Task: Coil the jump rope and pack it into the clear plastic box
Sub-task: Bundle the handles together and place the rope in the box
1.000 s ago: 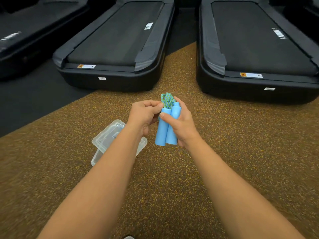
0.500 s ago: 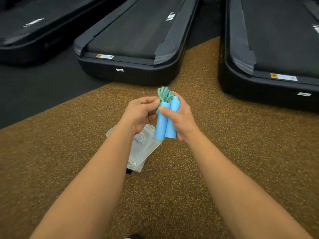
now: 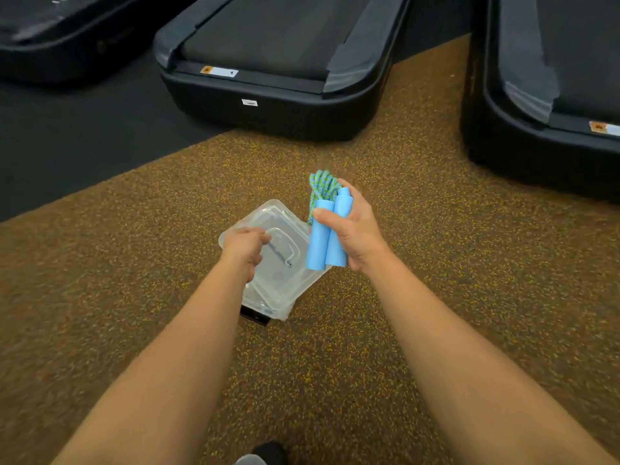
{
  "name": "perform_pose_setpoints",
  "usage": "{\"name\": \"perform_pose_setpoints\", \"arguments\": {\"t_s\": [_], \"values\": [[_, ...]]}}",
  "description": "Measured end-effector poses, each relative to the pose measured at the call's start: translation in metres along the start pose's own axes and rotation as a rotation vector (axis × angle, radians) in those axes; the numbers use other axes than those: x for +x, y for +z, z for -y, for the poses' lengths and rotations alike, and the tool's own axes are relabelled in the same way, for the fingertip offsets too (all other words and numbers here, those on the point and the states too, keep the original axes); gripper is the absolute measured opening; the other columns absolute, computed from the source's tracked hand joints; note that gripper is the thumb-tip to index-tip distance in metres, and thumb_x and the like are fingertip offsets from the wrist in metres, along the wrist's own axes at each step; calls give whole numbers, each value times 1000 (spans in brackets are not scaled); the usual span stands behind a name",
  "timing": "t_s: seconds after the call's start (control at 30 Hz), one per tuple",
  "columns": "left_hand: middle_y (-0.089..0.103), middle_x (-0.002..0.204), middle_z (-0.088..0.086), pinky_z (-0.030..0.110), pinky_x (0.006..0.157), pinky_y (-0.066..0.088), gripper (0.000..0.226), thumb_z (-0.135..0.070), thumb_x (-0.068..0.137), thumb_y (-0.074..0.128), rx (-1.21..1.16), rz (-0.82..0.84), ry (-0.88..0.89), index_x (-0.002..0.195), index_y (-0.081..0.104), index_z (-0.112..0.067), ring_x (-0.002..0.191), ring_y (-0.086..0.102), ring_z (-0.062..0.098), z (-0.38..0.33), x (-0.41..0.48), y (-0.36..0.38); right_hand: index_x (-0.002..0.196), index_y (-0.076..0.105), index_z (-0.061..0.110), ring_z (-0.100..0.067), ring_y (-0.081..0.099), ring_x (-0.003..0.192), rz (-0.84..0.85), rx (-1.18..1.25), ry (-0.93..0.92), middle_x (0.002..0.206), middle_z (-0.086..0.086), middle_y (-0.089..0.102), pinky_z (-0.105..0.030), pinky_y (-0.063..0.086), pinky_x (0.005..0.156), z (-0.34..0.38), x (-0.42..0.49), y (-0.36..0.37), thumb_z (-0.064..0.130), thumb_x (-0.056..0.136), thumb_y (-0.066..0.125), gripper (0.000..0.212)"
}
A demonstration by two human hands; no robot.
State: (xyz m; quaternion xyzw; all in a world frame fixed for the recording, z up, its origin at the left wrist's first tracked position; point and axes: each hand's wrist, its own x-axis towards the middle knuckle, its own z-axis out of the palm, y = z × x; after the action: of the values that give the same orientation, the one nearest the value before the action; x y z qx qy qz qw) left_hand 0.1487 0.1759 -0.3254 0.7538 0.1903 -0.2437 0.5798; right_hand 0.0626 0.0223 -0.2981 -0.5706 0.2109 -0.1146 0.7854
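My right hand (image 3: 357, 234) grips the jump rope (image 3: 327, 229): two light-blue foam handles side by side, with the coiled green-and-blue cord bunched above them. The clear plastic box (image 3: 285, 286) lies on the brown speckled floor, its lid on and its handle flat. My left hand (image 3: 243, 248) is down over the lid's left part, fingers curled at the lid handle. Whether the fingers actually hold the handle is unclear. The rope hangs above the box's right edge, apart from it.
Black treadmill bases stand ahead: one at centre (image 3: 268, 72), one at right (image 3: 550, 105), one at far left (image 3: 50, 35). Dark flooring (image 3: 84, 135) borders the brown mat on the left. A small dark object (image 3: 255, 317) peeks from under the box.
My left hand let go of the rope and dropped onto the box lid. The right hand keeps the rope. The view shifted so the box now sits nearer the centre.
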Motion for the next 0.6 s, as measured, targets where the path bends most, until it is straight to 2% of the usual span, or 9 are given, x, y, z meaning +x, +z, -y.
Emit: {"name": "perform_pose_setpoints", "arguments": {"t_s": [0.07, 0.1, 0.17, 0.2, 0.3, 0.37, 0.43, 0.53, 0.6], "values": [[54, 85, 5, 30, 65, 43, 10, -4, 85, 62, 77, -36, -34, 91, 60, -12, 70, 46, 18, 13, 8, -4, 139, 37, 15, -18, 62, 97, 12, 3, 17, 124, -9, 58, -35, 54, 87, -5, 5, -1, 3, 74, 73, 75], [56, 95, 7, 33, 77, 47, 13, -5, 85, 63, 109, -53, -54, 97, 61, -10, 82, 51, 23, 19, 12, -5, 139, 37, 16, -19, 62, 98, 18, 0, 23, 125, -9, 57, -35, 54, 87, -7, 7, -1, 3, 74, 73, 76], [56, 115, 11, 43, 97, 44, 32, -9, 81, 68, 171, -73, -99, 112, 60, -7, 108, 52, 31, 28, 20, -7, 139, 37, 16, -21, 62, 101, 20, -5, 34, 126, -10, 57, -37, 54, 88, -10, 11, 0, 3, 73, 74, 77], [54, 125, 13, 46, 100, 42, 45, -14, 76, 72, 197, -77, -127, 117, 58, -7, 116, 49, 35, 32, 24, -7, 139, 37, 16, -21, 62, 102, 17, -7, 39, 126, -10, 57, -37, 54, 89, -12, 13, 0, 2, 74, 73, 76], [45, 138, 17, 51, 100, 42, 80, -30, 59, 77, 287, -134, -190, 130, 45, -12, 121, 45, 37, 47, 40, -7, 139, 37, 16, -25, 62, 107, 14, -12, 51, 128, -11, 56, -40, 53, 92, -19, 19, -1, 1, 74, 72, 76], [42, 138, 19, 45, 98, 42, 80, -31, 71, 76, 358, -199, -196, 136, 35, -8, 123, 43, 38, 51, 38, -6, 139, 37, 16, -29, 61, 110, 12, -21, 63, 129, -12, 56, -44, 51, 95, -25, 23, -3, 0, 74, 72, 76], [46, 134, 20, 43, 97, 44, 78, -33, 76, 73, 414, -246, -167, 134, 30, -2, 121, 46, 39, 56, 39, -7, 139, 38, 14, -26, 62, 104, 12, -16, 69, 128, -12, 57, -46, 51, 95, -29, 27, -4, -2, 75, 71, 74], [48, 132, 20, 45, 95, 48, 80, -28, 80, 72, 342, -222, -150, 136, 24, 4, 117, 50, 36, 63, 44, -3, 139, 37, 13, -20, 62, 98, 20, -4, 83, 125, -12, 58, -42, 53, 91, -35, 33, -4, 1, 72, 73, 77], [50, 130, 19, 42, 87, 52, 71, -22, 83, 71, 270, -205, -174, 136, 31, 4, 112, 54, 35, 67, 48, -1, 139, 37, 14, -20, 62, 97, 15, -7, 96, 125, -11, 58, -41, 53, 91, -39, 37, -4, -1, 75, 72, 75]]}}
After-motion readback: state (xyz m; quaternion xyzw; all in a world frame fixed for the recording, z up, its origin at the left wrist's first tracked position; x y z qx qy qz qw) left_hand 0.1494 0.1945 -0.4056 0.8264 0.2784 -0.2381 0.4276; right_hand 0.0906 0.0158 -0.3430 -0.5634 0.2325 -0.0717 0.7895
